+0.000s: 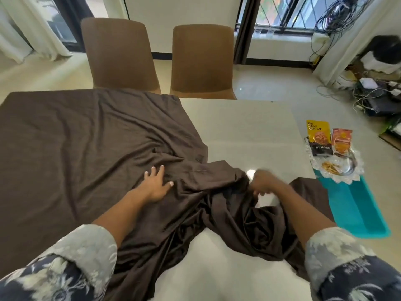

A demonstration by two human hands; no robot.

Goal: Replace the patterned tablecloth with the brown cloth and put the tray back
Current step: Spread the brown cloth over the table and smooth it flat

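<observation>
Right now your left hand (156, 181) lies flat on the brown cloth (86, 137), fingers straight and spread, palm pressing the fabric down near the middle of the table (249, 131). Your right hand (263, 184) is blurred, but its fingers are curled into a bunched fold of the same cloth, gripping it just beside the bare pale tabletop.

The cloth covers the left part of the table fairly smoothly, reaching the far and left edges. Toward the right it gathers into thick wrinkles between your two hands, and a twisted heap of it spills over the near edge between your forearms. The right part of the tabletop is uncovered.

The tray (345, 180), with a lacy white rim, sits off the table to the right, resting on the far end of a teal stand (358, 211). It holds a yellow packet (318, 137) and an orange packet (341, 141), both propped upright, with some snacks lying in front of them.

Two brown chairs (119, 55) stand side by side at the far edge of the table. Your sleeves (71, 268) are dark with a pale floral print.
</observation>
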